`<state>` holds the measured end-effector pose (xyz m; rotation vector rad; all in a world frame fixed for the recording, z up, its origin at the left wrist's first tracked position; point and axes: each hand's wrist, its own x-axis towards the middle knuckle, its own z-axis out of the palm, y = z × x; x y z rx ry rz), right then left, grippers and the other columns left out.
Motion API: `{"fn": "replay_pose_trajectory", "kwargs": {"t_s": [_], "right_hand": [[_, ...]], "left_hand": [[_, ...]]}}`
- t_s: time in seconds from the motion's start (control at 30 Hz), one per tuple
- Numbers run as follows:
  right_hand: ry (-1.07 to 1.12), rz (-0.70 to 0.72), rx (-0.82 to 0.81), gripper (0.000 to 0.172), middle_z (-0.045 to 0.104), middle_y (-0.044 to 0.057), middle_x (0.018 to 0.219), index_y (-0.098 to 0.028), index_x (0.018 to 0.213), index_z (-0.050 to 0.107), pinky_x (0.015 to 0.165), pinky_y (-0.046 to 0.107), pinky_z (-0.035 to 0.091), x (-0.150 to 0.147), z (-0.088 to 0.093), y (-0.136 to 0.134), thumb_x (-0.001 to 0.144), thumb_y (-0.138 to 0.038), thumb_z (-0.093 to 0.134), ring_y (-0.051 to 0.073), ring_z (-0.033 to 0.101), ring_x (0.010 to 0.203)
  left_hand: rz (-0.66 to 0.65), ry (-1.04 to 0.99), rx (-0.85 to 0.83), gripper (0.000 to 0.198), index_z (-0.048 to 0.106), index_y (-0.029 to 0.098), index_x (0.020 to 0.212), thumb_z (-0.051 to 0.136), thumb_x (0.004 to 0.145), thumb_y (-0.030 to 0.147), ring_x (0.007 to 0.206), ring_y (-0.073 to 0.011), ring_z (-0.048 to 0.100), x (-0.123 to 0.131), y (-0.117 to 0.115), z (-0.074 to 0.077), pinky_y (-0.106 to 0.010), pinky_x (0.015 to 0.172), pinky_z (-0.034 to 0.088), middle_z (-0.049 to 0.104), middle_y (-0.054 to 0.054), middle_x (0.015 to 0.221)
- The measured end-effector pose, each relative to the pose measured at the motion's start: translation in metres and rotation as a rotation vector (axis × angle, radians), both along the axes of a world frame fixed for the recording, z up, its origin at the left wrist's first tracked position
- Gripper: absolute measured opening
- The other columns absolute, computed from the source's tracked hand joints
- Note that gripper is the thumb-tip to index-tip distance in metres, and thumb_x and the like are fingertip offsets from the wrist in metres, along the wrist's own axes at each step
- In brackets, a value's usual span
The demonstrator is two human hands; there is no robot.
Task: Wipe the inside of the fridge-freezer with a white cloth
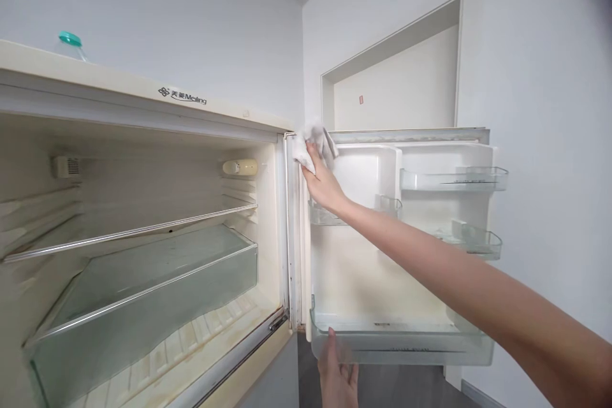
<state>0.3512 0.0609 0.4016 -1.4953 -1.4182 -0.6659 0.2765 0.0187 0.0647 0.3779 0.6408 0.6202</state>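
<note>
An old cream fridge (182,97) stands with its upper compartment empty and its door (363,268) swung wide to the right. My right hand (321,183) reaches up to the door's top inner corner by the hinge, its fingers closed on a crumpled white cloth (313,143) pressed against the door seal. My left hand (337,370) is low in the view, its fingers resting on the front of the door's bottom clear shelf (401,344), holding nothing that I can see.
Inside the fridge are a glass shelf (129,233) and a clear drawer (143,306). Small clear door bins (454,180) hang on the door. A bottle with a teal cap (71,39) stands on top. A wall niche (396,76) lies behind the door.
</note>
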Motion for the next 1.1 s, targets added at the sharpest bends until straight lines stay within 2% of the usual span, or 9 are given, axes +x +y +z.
{"fn": "replay_pose_trajectory", "kwargs": {"t_s": [0.17,0.27,0.33,0.47,0.63,0.7,0.8,0.93,1.1], "right_hand": [[0.223,-0.089,-0.091,0.047,0.067,0.011,0.111,-0.02,0.125,0.055,0.088,0.046,0.05,-0.011,-0.007,-0.009,0.093,-0.041,0.028,0.031,0.06,0.106],[0.351,-0.062,-0.283,0.043,0.07,0.014,0.089,-0.016,0.094,0.066,0.075,0.041,0.053,-0.001,-0.005,-0.02,0.09,-0.046,0.036,0.031,0.066,0.086],[0.46,0.044,-0.338,0.039,0.07,0.014,0.083,-0.015,0.09,0.066,0.066,0.038,0.055,0.012,0.002,-0.032,0.089,-0.045,0.04,0.029,0.066,0.076],[0.486,0.048,-0.056,0.045,0.07,0.015,0.093,-0.011,0.113,0.06,0.06,0.035,0.055,0.043,0.024,-0.06,0.093,-0.039,0.029,0.026,0.067,0.077],[-0.036,-0.291,0.354,0.053,0.053,0.011,0.132,-0.021,0.146,0.028,0.089,0.044,0.049,0.05,0.02,-0.083,0.095,-0.029,0.018,0.027,0.051,0.121],[-0.286,-0.365,0.283,0.061,0.038,0.007,0.147,-0.026,0.15,0.019,0.102,0.047,0.04,0.048,0.011,-0.082,0.09,-0.019,0.029,0.027,0.035,0.135],[-0.568,-0.368,-0.001,0.075,0.024,0.004,0.154,-0.025,0.149,0.024,0.11,0.049,0.03,0.056,0.004,-0.071,0.078,-0.007,0.039,0.025,0.021,0.141],[-0.666,-0.333,-0.333,0.08,0.021,0.006,0.154,-0.022,0.147,0.029,0.103,0.05,0.037,0.079,0.008,-0.056,0.071,0.0,0.039,0.028,0.018,0.142],[-0.724,-0.216,-0.554,0.082,0.021,0.004,0.154,-0.022,0.147,0.029,0.104,0.048,0.036,0.088,0.01,-0.054,0.068,0.0,0.04,0.024,0.021,0.141]], "left_hand": [[0.006,0.106,0.039,0.106,0.023,0.028,0.14,0.069,0.053,0.066,0.143,-0.0304,0.029,0.004,0.001,0.0,-0.046,0.119,0.029,0.032,-0.011,0.154],[0.016,0.115,0.082,0.109,0.015,0.028,0.141,0.066,0.054,0.069,0.141,-0.0282,0.032,0.005,0.001,-0.001,-0.045,0.119,0.028,0.034,-0.011,0.153],[0.018,0.139,0.076,0.115,0.009,0.027,0.142,0.068,0.053,0.068,0.142,-0.0282,0.031,0.005,0.001,0.0,-0.045,0.118,0.029,0.034,-0.011,0.153],[0.007,0.182,0.057,0.11,0.019,0.027,0.139,0.068,0.05,0.07,0.141,-0.03,0.033,0.005,0.0,0.005,-0.045,0.117,0.032,0.036,-0.012,0.152],[0.029,0.233,0.09,0.101,0.022,0.03,0.137,0.065,0.054,0.07,0.138,-0.0303,0.039,0.006,-0.002,0.006,-0.047,0.108,0.042,0.04,-0.013,0.148],[0.025,0.231,0.108,0.1,0.025,0.029,0.135,0.065,0.053,0.071,0.138,-0.0295,0.039,0.006,-0.001,0.006,-0.047,0.109,0.041,0.042,-0.013,0.147],[0.009,0.214,0.141,0.094,0.035,0.027,0.129,0.064,0.053,0.072,0.14,-0.0286,0.036,0.005,-0.001,0.007,-0.046,0.113,0.035,0.043,-0.012,0.146],[0.024,0.242,0.12,0.092,0.038,0.025,0.126,0.065,0.052,0.072,0.139,-0.0304,0.037,0.006,0.0,0.009,-0.046,0.114,0.033,0.044,-0.014,0.145],[0.009,0.231,0.134,0.087,0.042,0.025,0.124,0.066,0.054,0.07,0.137,-0.0305,0.039,0.005,0.001,0.005,-0.047,0.114,0.033,0.044,-0.013,0.145]]}}
